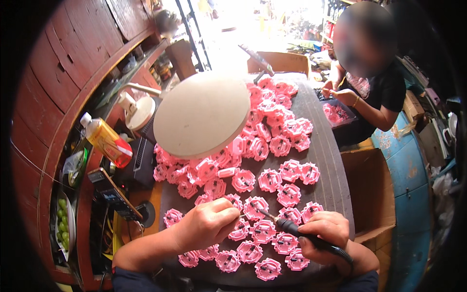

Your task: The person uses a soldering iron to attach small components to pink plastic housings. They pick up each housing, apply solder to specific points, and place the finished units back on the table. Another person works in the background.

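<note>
Soldering pink plastic parts [263, 230] on the dark table [328, 170] – right hand [325, 232] clenched on the soldering iron [296, 230], left hand [208, 224] pinching solder wire; near rows look wired – the heap behind seemingly remains

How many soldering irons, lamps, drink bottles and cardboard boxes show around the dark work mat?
Soldering iron: 1
Lamp: 1
Drink bottle: 1
Cardboard boxes: 2, one beside the mat and one behind it
Total: 5
</note>
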